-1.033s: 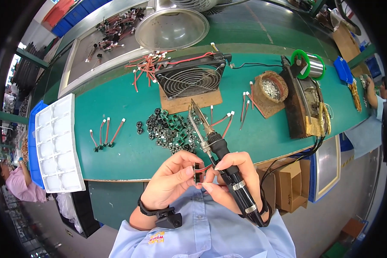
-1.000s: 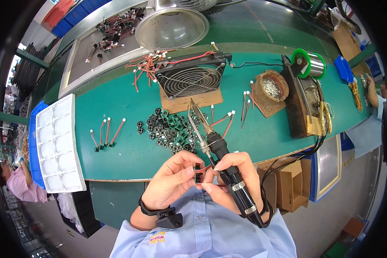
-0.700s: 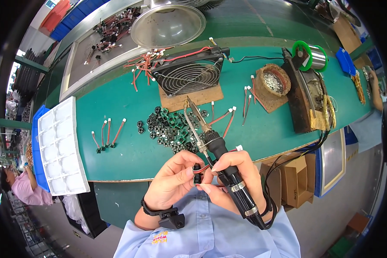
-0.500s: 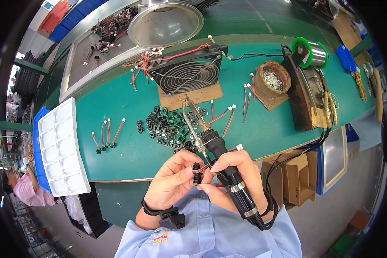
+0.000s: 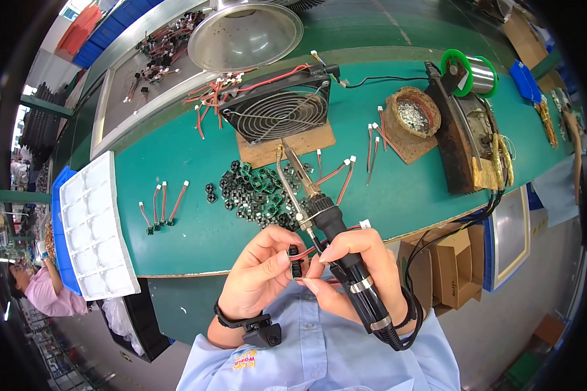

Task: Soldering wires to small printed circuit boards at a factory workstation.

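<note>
My left hand (image 5: 257,266) is closed, pinching small black components (image 5: 297,267) between thumb and fingers. My right hand (image 5: 383,277) wraps round a soldering iron (image 5: 329,218) with a thin metal tube beside its tip. That tip points up and away, over a pile of small black and green components (image 5: 254,192). Red and black wires (image 5: 312,253) run between my two hands at the black components. A white connector (image 5: 365,224) ends a lead just above my right fingers. The right fingertips touch or nearly touch the components; the iron's barrel partly hides them.
A black fan (image 5: 277,111) stands on a wooden board behind the pile. Wired components (image 5: 169,221) lie at left, by a white compartment tray (image 5: 94,228). At right are a round solder-filled pot (image 5: 414,117), an iron stand (image 5: 460,137) and a solder wire spool (image 5: 479,75).
The view has shifted slightly. Both hands keep nearly the same pose and hold, with the black components turned or moved only a little.
</note>
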The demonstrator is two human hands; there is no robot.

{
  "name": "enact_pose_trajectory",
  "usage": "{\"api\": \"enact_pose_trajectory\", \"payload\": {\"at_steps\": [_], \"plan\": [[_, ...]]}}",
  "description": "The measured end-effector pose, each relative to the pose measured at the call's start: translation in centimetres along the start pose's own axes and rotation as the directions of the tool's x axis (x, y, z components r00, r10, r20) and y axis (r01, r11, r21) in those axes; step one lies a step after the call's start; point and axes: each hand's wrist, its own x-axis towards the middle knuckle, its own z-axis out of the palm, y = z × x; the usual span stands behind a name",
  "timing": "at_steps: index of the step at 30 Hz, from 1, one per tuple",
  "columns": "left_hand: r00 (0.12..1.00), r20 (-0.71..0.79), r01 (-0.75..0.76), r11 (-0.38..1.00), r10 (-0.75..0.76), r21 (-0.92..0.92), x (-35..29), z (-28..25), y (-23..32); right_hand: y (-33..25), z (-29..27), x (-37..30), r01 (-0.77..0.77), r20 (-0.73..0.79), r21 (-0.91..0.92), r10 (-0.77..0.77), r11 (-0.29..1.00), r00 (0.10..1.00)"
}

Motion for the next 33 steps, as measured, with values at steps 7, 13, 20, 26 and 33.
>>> {"api": "enact_pose_trajectory", "payload": {"at_steps": [7, 13, 20, 26, 33], "plan": [[1.000, -0.010, -0.007, 1.000, 0.007, 0.022, -0.10, -0.43, -0.14, 0.04, -0.09, 0.09, 0.029, 0.001, -0.030, -0.029, 0.999, 1.000], [0.998, 0.061, -0.013, 1.000, 0.013, 0.002, 0.12, -0.64, -0.15, 0.00, -0.18, 0.13, 0.041, 0.012, -0.056, -0.041, 0.998, 0.999], [0.999, 0.037, -0.034, 0.999, 0.034, 0.011, 0.03, -0.58, -0.17, 0.08, -0.51, 0.56, 0.099, 0.075, -0.122, -0.090, 0.988, 0.993], [0.999, 0.021, -0.031, 0.999, 0.030, 0.022, 0.01, -0.55, -0.15, 0.11, -0.58, 0.60, 0.110, 0.071, -0.131, -0.102, 0.985, 0.992], [0.999, 0.009, -0.039, 0.998, 0.039, 0.045, 0.01, -0.39, -0.06, 0.02, -0.47, 0.66, 0.089, 0.060, -0.125, -0.082, 0.988, 0.995]]}}
